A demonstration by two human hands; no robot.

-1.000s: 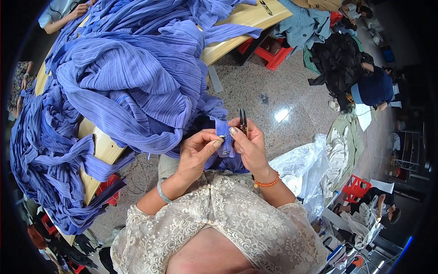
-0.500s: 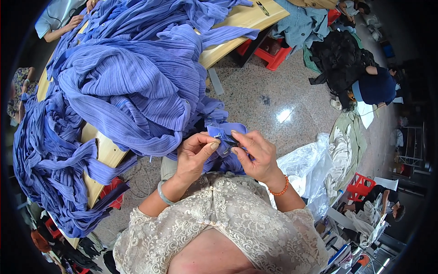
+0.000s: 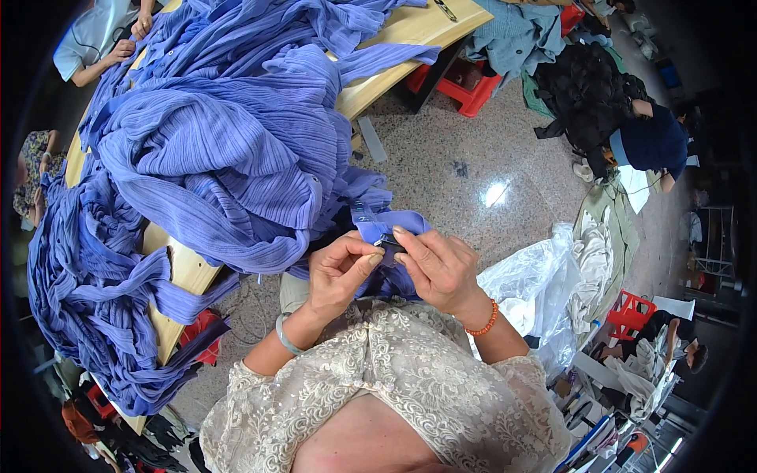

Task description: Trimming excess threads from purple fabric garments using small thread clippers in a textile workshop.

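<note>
In front of my chest, my left hand [image 3: 341, 268] is closed in a pinch at the edge of a purple garment [image 3: 400, 221]. A small black tool with a shiny metal tip [image 3: 388, 241] is between the thumb and fingers of my right hand [image 3: 441, 268]. Its tip meets the left fingertips; its exact kind is too small to tell. A clear strip [image 3: 362, 213] lies on the garment's far side. More purple cloth hangs below my hands, partly hidden by them.
A large heap of purple ribbed garments [image 3: 213, 150] covers much of the wooden table [image 3: 177, 264] at left. Another person's hands [image 3: 130, 43] touch its far end. Red stools [image 3: 473, 93], clear plastic sheeting [image 3: 532, 276] and a black cloth pile [image 3: 583, 87] stand or lie to the right.
My fingers have drawn closer together, and the metal tip now meets my left fingertips. The purple cloth between my hands has shifted slightly. The whole view has moved a little.
</note>
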